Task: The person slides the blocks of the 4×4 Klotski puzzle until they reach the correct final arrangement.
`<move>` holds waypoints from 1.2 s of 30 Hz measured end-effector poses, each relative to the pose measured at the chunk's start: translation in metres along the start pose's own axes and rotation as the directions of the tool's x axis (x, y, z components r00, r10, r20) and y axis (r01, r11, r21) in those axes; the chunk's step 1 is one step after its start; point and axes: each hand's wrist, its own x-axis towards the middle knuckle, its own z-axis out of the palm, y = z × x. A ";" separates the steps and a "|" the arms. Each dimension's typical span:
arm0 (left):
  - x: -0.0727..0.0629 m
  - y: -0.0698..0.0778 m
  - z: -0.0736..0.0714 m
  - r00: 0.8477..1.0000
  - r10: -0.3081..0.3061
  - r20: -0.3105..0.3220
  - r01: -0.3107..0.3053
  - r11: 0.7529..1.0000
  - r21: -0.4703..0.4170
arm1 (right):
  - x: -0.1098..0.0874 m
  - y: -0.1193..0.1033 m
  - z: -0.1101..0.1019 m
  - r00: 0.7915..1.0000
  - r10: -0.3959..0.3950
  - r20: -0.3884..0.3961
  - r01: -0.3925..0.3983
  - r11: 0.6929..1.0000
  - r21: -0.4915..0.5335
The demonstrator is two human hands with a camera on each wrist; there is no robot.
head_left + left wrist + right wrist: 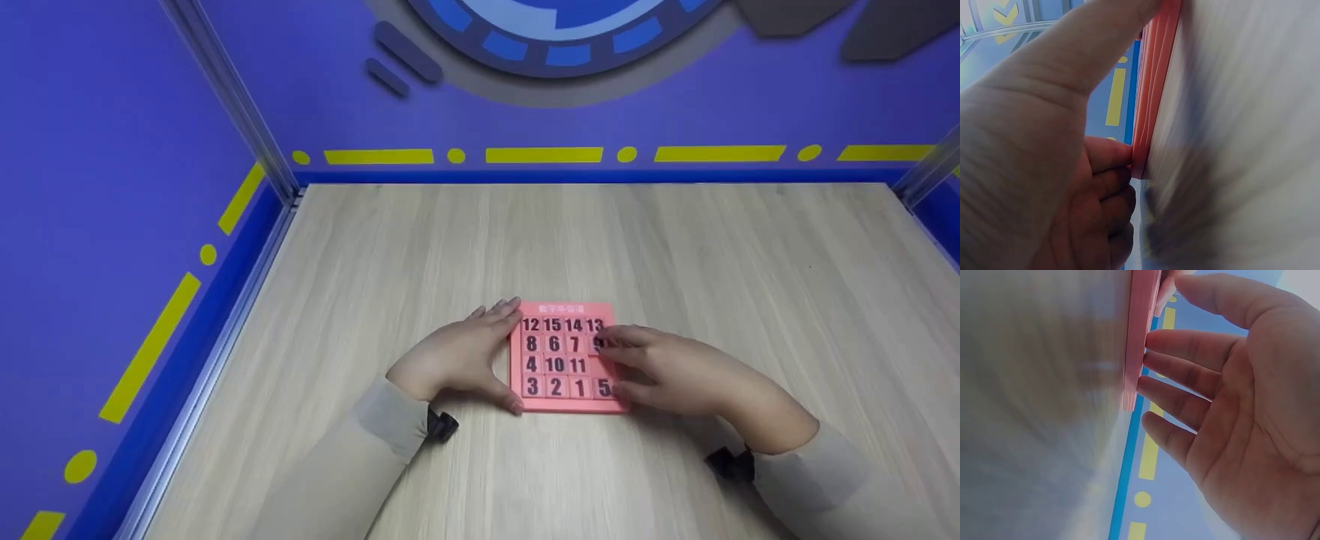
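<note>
A pink sliding number puzzle (568, 405) lies flat on the table, its black-numbered tiles set in rows, with a vacant slot at the right end of the third row. My left hand (459, 356) holds the puzzle's left side, thumb at the near corner and fingers at the far corner. In the left wrist view, the left hand (1067, 135) meets the red-pink edge (1154, 90). Reaching over the right side, my right hand (667, 367) touches the tiles around the 9, partly covering that tile. The right wrist view shows the right hand (1241, 394) with its fingers fairly straight.
The wooden tabletop (405, 247) extends around the puzzle. Behind it stands a blue-purple wall (525, 127) with yellow marks, and another panel (97, 225) rises on the left. A metal frame (232, 97) runs along their corner.
</note>
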 end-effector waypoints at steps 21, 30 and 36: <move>-0.001 -0.002 -0.002 1.000 0.014 -0.002 -0.014 0.999 0.039 | -0.003 -0.001 -0.006 0.989 -0.150 -0.016 0.150 0.989 0.014; 0.002 -0.003 -0.008 1.000 0.017 -0.008 -0.016 0.997 0.072 | 0.008 0.010 -0.011 0.994 -0.088 -0.059 0.092 0.993 0.068; 0.010 -0.006 -0.010 1.000 -0.007 0.000 0.007 0.997 0.075 | 0.019 0.022 -0.011 1.000 0.019 -0.008 -0.018 0.995 0.102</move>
